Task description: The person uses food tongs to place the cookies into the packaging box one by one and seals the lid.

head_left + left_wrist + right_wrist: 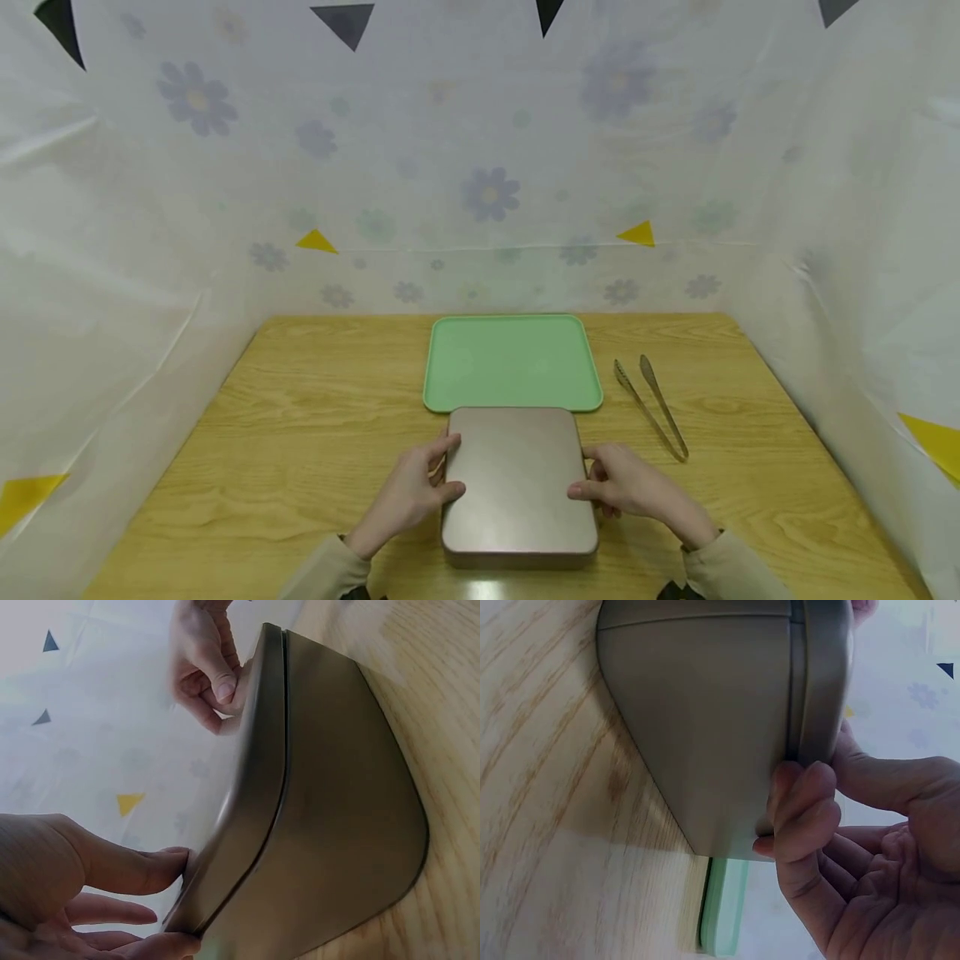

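Note:
A rectangular metal tin (517, 492) with rounded corners lies near the front middle of the wooden table. Its lid (259, 750) sits on the body, with a thin dark seam between them along the side. On the tin's left edge, my left hand (412, 487) grips the lid, thumb on top and fingers at the side. My right hand (630, 483) holds the opposite edge, thumb above. In the right wrist view, curled fingers (806, 802) press against the side around the seam. What the tin contains is hidden.
Just beyond the tin lies a green tray (513, 362), its near edge by the tin's far edge. Metal tongs (665, 407) rest spread on the table (300, 417) to the right. White sheeting (420, 150) with flowers encloses the back and sides.

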`<state>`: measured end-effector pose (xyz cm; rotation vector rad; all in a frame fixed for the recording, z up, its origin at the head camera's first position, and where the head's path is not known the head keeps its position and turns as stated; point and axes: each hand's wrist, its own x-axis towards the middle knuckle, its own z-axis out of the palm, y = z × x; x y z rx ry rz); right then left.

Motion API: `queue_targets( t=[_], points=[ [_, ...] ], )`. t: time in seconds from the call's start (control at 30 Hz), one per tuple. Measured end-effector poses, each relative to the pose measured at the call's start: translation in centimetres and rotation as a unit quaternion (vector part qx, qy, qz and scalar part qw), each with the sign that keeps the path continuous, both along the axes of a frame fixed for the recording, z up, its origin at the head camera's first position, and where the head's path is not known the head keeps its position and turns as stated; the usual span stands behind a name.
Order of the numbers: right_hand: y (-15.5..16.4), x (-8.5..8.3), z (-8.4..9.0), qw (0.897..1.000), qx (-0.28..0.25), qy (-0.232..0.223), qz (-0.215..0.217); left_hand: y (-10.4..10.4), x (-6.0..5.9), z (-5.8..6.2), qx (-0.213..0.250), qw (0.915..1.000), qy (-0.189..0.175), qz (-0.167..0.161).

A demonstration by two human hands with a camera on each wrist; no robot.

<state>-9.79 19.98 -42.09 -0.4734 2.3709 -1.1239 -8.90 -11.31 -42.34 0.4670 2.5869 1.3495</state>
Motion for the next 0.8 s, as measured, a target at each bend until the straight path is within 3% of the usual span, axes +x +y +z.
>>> queue_targets(
  t=[0.13, 0.23, 0.37, 0.57, 0.8],
  points=[
    [-0.1, 0.1, 0.1, 1.0, -0.002, -0.003, -0.003, 0.0, -0.2, 0.0, -0.007, 0.9999, -0.004, -0.01],
    [-0.2, 0.1, 0.2, 1.0, 0.008, -0.004, -0.007, 0.0, -1.0, -0.3, -0.008, 0.9997, -0.005, -0.02],
    [-0.3, -0.1, 0.3, 1.0, 0.018, -0.013, -0.01, -0.2, -3.1, -0.7, -0.033, 0.9992, -0.004, -0.024],
    [-0.3, -0.1, 0.0, 1.0, 0.012, -0.026, -0.01, -0.3, -6.3, -1.5, -0.048, 0.9987, 0.015, -0.003],
    [-0.4, -0.3, 0.2, 0.999, 0.02, -0.027, -0.013, -0.3, -7.2, -1.9, -0.044, 0.9981, 0.043, 0.007]
  ],
)
